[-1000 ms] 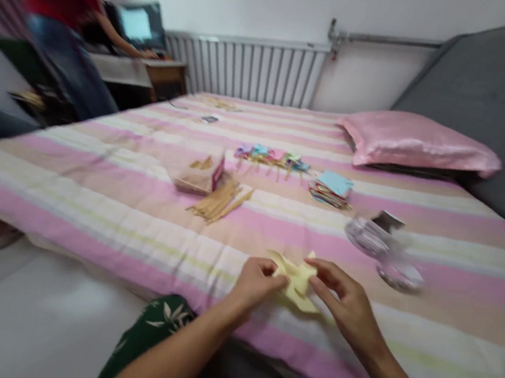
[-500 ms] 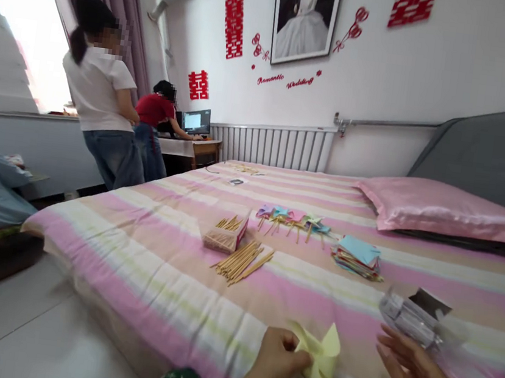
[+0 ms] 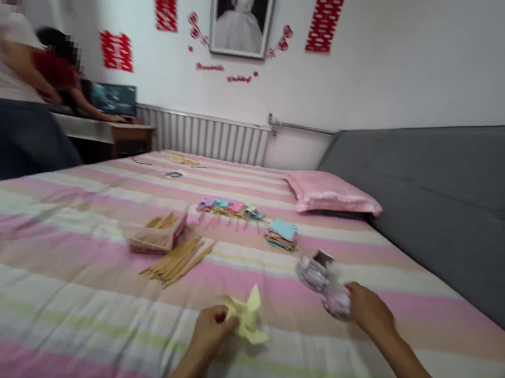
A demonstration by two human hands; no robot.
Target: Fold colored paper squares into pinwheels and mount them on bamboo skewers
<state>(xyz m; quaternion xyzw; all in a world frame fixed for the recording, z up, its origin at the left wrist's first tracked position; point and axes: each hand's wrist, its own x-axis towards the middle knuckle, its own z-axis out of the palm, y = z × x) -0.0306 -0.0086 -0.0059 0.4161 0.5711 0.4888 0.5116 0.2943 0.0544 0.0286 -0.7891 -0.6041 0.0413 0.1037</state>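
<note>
My left hand [image 3: 210,331] pinches a yellow paper pinwheel [image 3: 245,320] on the striped bedspread [image 3: 60,288]. My right hand [image 3: 367,307] reaches into a clear plastic bag [image 3: 322,278]; its grip I cannot tell.

This was a bedroom in a home. A wide bed [image 3: 60,288] with a pink striped cover filled the lower frame, with a pink pillow [image 3: 332,193] at centre right against a grey padded headboard [image 3: 440,193]. On the white wall at the top hung a framed bridal portrait [image 3: 241,10] flanked by red paper cut-outs [image 3: 327,14], with smaller red decorations and lettering beneath. A white radiator [image 3: 204,136] ran along the far wall at centre. At the left edge, a wooden desk [image 3: 123,133] carried a monitor [image 3: 114,98], where one person [image 3: 59,76] sat and another [image 3: 2,91] stood nearby.
</note>
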